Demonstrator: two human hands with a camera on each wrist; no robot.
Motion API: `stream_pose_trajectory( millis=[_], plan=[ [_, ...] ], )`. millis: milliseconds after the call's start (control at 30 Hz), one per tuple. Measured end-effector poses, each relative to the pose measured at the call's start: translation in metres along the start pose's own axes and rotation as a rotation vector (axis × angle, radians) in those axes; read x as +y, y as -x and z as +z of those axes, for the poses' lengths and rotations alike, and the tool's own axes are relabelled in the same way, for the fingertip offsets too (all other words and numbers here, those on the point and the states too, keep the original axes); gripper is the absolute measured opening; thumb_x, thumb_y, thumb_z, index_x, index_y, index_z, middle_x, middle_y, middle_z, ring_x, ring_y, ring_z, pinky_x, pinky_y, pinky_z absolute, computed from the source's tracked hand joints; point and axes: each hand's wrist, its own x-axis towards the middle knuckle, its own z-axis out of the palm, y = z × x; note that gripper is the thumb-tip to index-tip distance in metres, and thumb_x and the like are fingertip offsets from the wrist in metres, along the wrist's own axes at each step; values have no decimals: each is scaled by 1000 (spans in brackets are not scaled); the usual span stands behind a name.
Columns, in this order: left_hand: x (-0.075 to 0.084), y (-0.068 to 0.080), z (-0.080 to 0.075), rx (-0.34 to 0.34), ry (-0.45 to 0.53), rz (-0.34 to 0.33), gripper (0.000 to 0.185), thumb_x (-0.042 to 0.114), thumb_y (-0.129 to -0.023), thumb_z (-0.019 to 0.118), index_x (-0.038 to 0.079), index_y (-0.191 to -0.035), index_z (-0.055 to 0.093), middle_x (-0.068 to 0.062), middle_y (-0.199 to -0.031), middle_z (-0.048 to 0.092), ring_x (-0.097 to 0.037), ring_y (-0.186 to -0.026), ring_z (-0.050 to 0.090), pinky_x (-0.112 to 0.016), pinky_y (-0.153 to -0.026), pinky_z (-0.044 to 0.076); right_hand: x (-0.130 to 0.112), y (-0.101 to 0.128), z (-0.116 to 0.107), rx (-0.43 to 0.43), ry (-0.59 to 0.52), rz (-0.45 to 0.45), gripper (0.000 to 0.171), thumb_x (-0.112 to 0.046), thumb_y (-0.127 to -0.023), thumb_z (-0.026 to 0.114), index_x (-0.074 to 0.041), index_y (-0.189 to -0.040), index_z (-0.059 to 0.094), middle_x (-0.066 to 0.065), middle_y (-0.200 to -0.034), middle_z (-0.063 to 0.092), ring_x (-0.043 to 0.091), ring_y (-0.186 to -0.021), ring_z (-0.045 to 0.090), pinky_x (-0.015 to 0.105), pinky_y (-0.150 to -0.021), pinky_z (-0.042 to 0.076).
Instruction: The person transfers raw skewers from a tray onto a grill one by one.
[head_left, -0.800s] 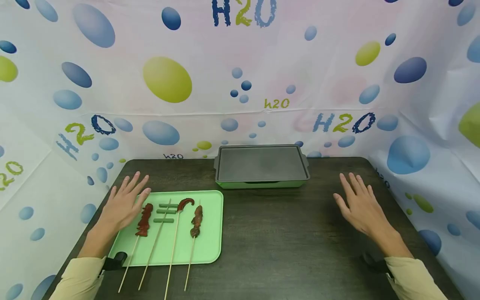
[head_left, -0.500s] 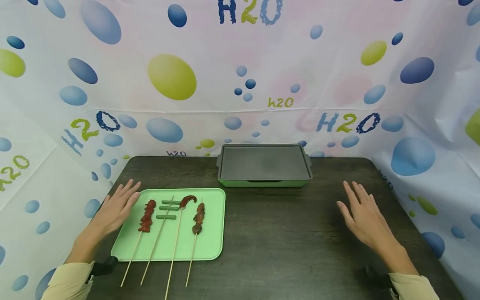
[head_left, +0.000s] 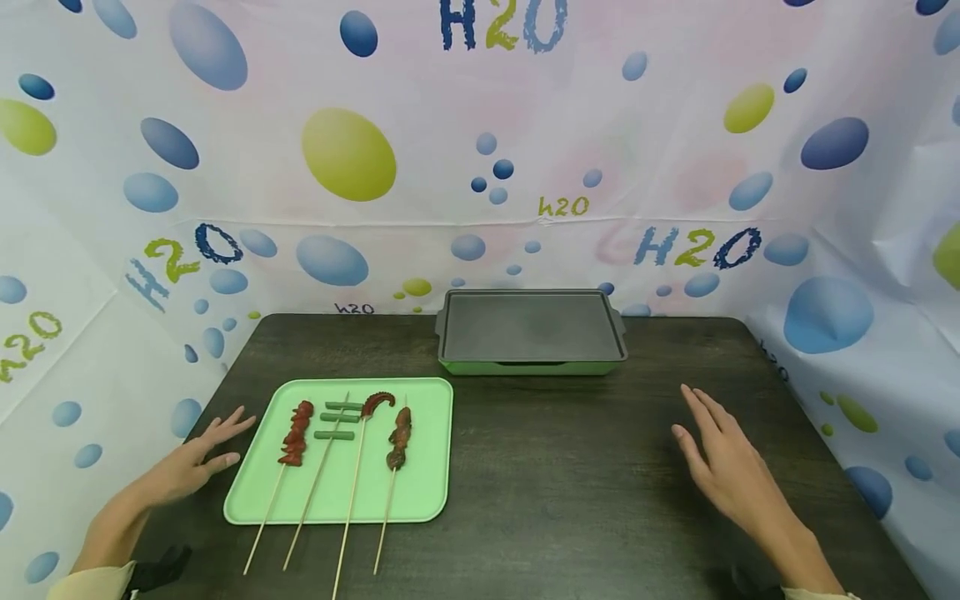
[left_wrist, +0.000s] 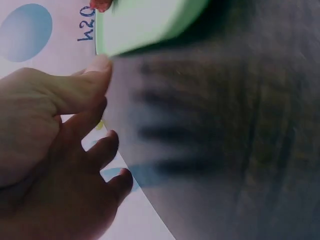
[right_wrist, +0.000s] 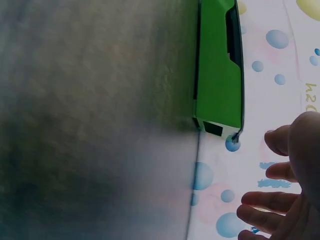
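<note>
Left hand (head_left: 191, 462) fingers spread, empty | green tray (head_left: 427, 450) just right | skewers (head_left: 330, 467) on tray

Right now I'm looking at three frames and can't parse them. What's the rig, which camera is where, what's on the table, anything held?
There is no machine here: a person works with two bare hands. The wide picture comes from a camera on the person's head, looking forward and down. The other two come from cameras strapped to each wrist, so they look sideways and are blurred.

On the dark table lies a light green tray with four skewers of food on it, their sticks poking over the near edge. At the far edge stands a green griddle with a dark flat plate.

The left hand lies open beside the tray's left edge; the left wrist view shows its thumb at the tray's rim. The right hand is open above the bare table on the right. Neither hand holds anything.
</note>
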Motion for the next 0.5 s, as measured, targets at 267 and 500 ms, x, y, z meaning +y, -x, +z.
stream_pose_trajectory(
  millis=[267, 500],
  plan=[
    [-6, 8, 5, -20, 70, 20, 68, -1, -101, 59, 8, -163, 31, 42, -150, 10, -78, -132, -14, -90, -91, -1, -6, 11, 10, -8, -22, 13, 68, -23, -106, 60, -9, -164, 27, 33, -152, 40, 59, -128, 43, 76, -89, 40],
    [5, 1, 13, -21, 11, -51, 69, 10, -101, 63, 14, -163, 33, -45, -158, 6, -77, -135, -9, -92, -88, -9, -15, 18, 11, -38, -176, 6, 66, -20, -105, 62, -7, -162, 31, 32, -151, 42, 58, -129, 45, 74, -90, 42]
  ],
)
